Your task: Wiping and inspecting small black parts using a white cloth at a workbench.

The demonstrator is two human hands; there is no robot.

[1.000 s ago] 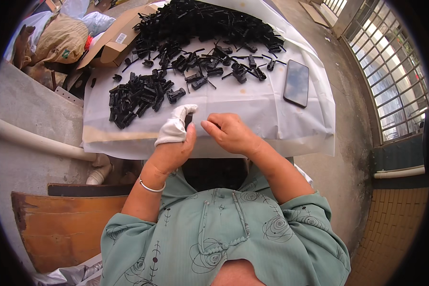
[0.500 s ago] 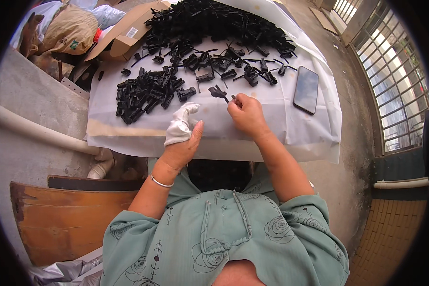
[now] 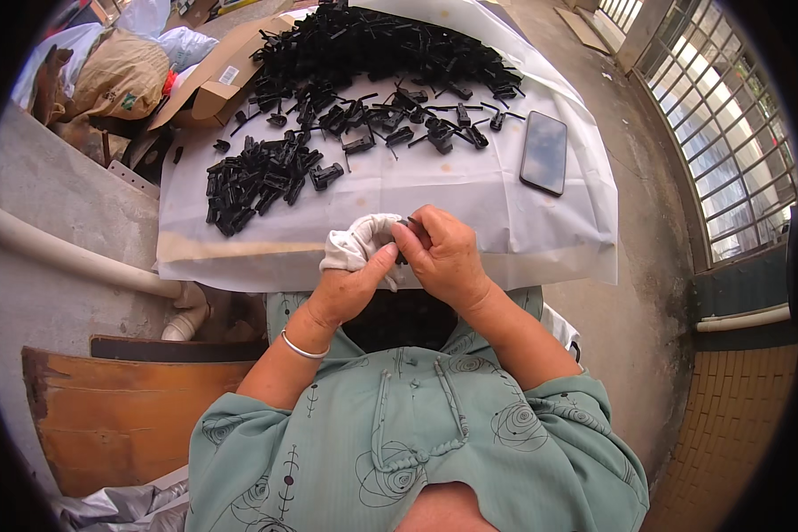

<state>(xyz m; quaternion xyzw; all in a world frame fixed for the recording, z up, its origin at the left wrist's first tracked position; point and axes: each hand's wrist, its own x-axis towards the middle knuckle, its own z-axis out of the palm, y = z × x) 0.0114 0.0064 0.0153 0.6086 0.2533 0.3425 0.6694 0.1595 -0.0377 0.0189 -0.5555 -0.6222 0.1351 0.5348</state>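
At the table's near edge my two hands meet around a small black plastic part (image 3: 402, 259), mostly hidden by the fingers. My left hand (image 3: 356, 257) wears a white glove over its fingers, with the thumb bare; it is closed on the part. Bare and curled, my right hand (image 3: 445, 253) pinches the same part from the other side. Beyond my left hand lies a small heap of black plastic parts (image 3: 259, 182), with one single part (image 3: 326, 176) at its right. A much larger heap of parts with thin stems (image 3: 390, 53) covers the far side.
White sheeting (image 3: 488, 199) covers the table. A dark phone (image 3: 543, 153) lies at the right. An open cardboard box (image 3: 226, 75) and stuffed bags (image 3: 120, 75) are at the far left. A pale pipe (image 3: 71, 253) runs along the left wall; a barred window (image 3: 727, 133) is at right.
My right hand has brought the black part from above the table toward me and left, to my left hand. My left hand, earlier half open, has closed on it.
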